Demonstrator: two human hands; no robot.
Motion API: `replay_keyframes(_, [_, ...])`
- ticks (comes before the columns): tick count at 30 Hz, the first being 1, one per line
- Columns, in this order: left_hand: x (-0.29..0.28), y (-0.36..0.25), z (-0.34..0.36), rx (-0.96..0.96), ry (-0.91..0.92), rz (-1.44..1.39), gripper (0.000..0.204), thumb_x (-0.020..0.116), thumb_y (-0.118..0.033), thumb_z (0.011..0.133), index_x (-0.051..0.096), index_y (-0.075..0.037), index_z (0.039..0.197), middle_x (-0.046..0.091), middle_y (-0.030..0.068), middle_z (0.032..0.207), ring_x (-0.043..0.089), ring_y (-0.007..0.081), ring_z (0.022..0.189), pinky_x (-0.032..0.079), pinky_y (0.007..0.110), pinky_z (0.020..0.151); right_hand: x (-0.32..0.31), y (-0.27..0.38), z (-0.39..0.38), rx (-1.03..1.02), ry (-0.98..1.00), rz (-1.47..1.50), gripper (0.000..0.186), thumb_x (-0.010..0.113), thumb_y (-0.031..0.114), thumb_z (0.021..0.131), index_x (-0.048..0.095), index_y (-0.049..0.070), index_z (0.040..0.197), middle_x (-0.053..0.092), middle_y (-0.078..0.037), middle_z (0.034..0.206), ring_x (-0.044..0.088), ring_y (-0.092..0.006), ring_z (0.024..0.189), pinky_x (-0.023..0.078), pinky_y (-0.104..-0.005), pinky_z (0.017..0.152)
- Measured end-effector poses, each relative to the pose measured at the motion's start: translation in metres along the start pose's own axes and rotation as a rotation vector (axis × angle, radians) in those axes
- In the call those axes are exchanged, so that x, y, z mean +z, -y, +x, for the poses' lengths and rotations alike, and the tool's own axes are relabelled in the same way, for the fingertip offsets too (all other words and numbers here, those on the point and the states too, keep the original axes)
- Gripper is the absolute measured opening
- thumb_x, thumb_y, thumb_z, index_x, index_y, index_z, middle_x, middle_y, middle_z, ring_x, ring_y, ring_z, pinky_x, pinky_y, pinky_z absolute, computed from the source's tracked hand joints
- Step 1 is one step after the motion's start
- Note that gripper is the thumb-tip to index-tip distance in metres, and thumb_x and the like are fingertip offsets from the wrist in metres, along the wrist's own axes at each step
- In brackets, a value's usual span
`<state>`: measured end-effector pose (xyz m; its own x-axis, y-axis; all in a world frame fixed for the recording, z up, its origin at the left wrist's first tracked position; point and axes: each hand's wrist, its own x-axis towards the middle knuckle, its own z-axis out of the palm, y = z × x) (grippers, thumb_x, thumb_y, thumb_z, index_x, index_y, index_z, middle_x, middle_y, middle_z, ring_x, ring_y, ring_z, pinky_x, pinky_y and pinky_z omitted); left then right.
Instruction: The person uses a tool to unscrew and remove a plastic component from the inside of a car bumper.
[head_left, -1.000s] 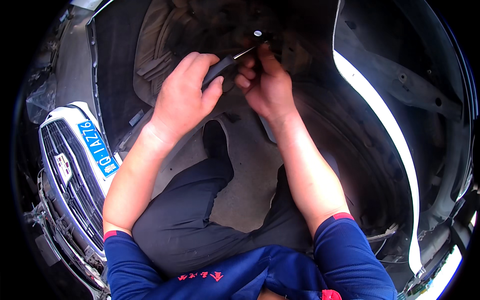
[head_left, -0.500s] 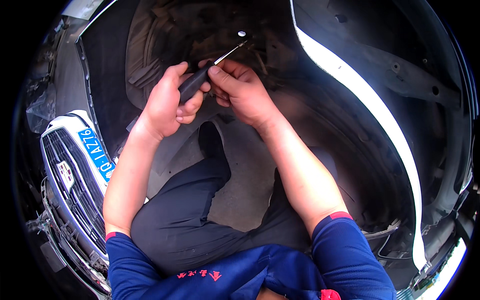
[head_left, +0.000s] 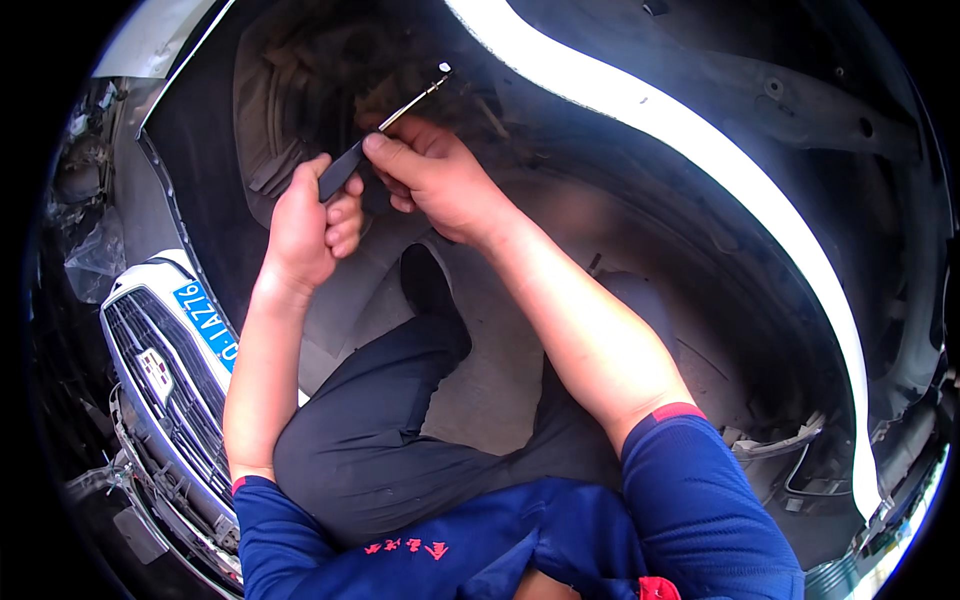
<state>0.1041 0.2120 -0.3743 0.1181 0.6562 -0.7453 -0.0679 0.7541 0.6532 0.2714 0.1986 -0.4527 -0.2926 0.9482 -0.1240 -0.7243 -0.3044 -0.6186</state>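
A screwdriver [head_left: 342, 172] with a black handle and a slim metal shaft slants up and to the right. My left hand [head_left: 308, 228] is closed round the rear of its handle. My right hand [head_left: 432, 178] pinches its front end, where handle meets shaft, between thumb and fingers. The tip reaches close to a small bright white spot [head_left: 445, 67] on the dark wheel arch liner [head_left: 560, 130]; I cannot tell if they touch, or what the spot is.
A white-edged fender [head_left: 700, 150] curves down the right side. On the left is a car's front bumper with a dark grille [head_left: 165, 375] and a blue licence plate [head_left: 207, 322]. My bent leg [head_left: 360, 420] in dark trousers rests over the grey floor [head_left: 480, 390].
Both hands and the screwdriver sit farther left in the picture; the bumper and fender have shifted too, so the view itself has moved. Both hands keep their hold on the screwdriver.
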Motion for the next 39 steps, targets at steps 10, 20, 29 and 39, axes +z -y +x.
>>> replay_keyframes(10, [0.008, 0.018, -0.005, 1.215, -0.225, 1.179, 0.029, 0.067, -0.015, 0.091, 0.064, 0.000, 0.116, 0.066, 0.0119, 0.084, 0.067, 0.0220, 0.080, 0.053, 0.033, 0.074, -0.002, 0.000, 0.002, 0.058, -0.160, -0.172, 0.030, 0.071, 0.036, 0.098, 0.069, 0.007, 0.105, 0.061, 0.004, 0.078, 0.049, -0.0024, 0.067, 0.041, -0.0202, 0.061])
replay_keyframes(20, [0.006, 0.017, -0.007, 0.613, -0.164, 0.609, 0.033, 0.050, -0.025, 0.104, 0.063, 0.003, 0.114, 0.055, 0.0041, 0.066, 0.052, 0.0147, 0.054, 0.047, 0.031, 0.056, -0.004, -0.002, 0.000, 0.051, -0.097, -0.154, 0.034, 0.073, 0.036, 0.097, 0.069, 0.006, 0.112, 0.066, 0.003, 0.082, 0.054, -0.0032, 0.068, 0.042, -0.0209, 0.058])
replay_keyframes(29, [0.003, 0.009, -0.010, 0.312, 0.001, 0.291, 0.039, 0.038, -0.029, 0.109, 0.061, 0.002, 0.112, 0.051, 0.0023, 0.064, 0.044, 0.0110, 0.052, 0.040, 0.029, 0.051, -0.006, 0.006, 0.002, 0.051, 0.029, 0.024, 0.032, 0.071, 0.039, 0.099, 0.071, 0.008, 0.107, 0.053, 0.007, 0.074, 0.044, -0.0040, 0.063, 0.036, -0.0225, 0.058])
replay_keyframes(39, [0.014, 0.014, -0.015, 0.491, -0.131, 0.617, 0.023, 0.049, -0.019, 0.104, 0.062, 0.000, 0.106, 0.059, 0.0026, 0.067, 0.050, 0.0098, 0.052, 0.041, 0.025, 0.051, -0.010, 0.006, 0.005, 0.112, -0.076, -0.172, 0.034, 0.074, 0.039, 0.096, 0.070, 0.005, 0.099, 0.068, 0.000, 0.081, 0.053, -0.0055, 0.066, 0.042, -0.0224, 0.059])
